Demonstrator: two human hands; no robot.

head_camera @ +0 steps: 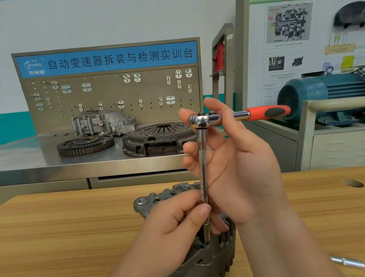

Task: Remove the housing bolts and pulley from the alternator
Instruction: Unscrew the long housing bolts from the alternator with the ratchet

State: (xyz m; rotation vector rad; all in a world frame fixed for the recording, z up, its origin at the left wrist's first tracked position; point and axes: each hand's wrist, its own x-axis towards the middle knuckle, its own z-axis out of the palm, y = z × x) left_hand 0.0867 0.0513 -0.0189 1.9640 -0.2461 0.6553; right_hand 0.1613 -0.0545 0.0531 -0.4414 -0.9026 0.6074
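One ribbed grey metal alternator sits below both hands. The left hand pinches one knurled chrome extension bar; the right hand grips one orange-handled ratchet by its head.

Wooden table with alternator and chrome bar

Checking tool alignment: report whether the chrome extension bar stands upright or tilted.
Upright: the long chrome extension bar runs vertically from the orange-handled ratchet down into the grey metal alternator.

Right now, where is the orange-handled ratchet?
Centre-right in the head view, the ratchet is held by the right hand atop an extension bar standing in the alternator, handle pointing right toward the blue motor.
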